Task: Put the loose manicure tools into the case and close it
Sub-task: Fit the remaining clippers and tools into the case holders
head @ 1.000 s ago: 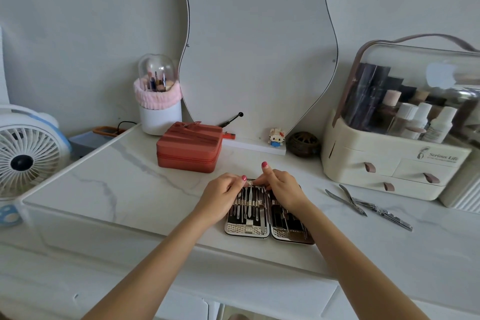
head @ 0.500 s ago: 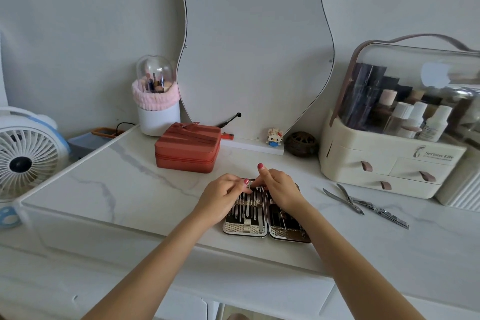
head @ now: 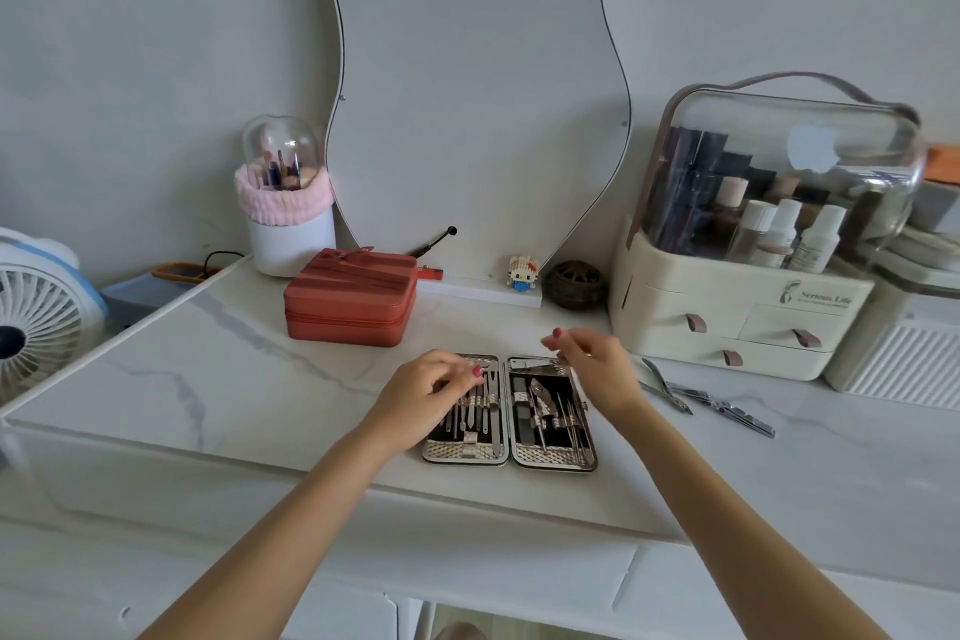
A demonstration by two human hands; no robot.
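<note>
Two halves of the case [head: 509, 452] lie open flat on the table [head: 218, 379] — metal tools strapped inside. Left hand [head: 431, 387] rests curled on the left half; whether it grips a tool, cannot tell. Right hand [head: 595, 361] hovers, holding nothing. Loose tools [head: 701, 398] lie right of the case — beside the organizer [head: 727, 322] of bottles.

Both bare forearms are stretched forward; the left hand [head: 434, 382] is held low with fingers curled, the right hand [head: 597, 366] raised slightly, fingers loosely bent, nothing gripped

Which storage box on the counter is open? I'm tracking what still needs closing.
The manicure case in front of the person lies open flat, both halves showing tools. The red zip box behind it is zipped shut, and the cream organiser has its drawers pushed in.
</note>
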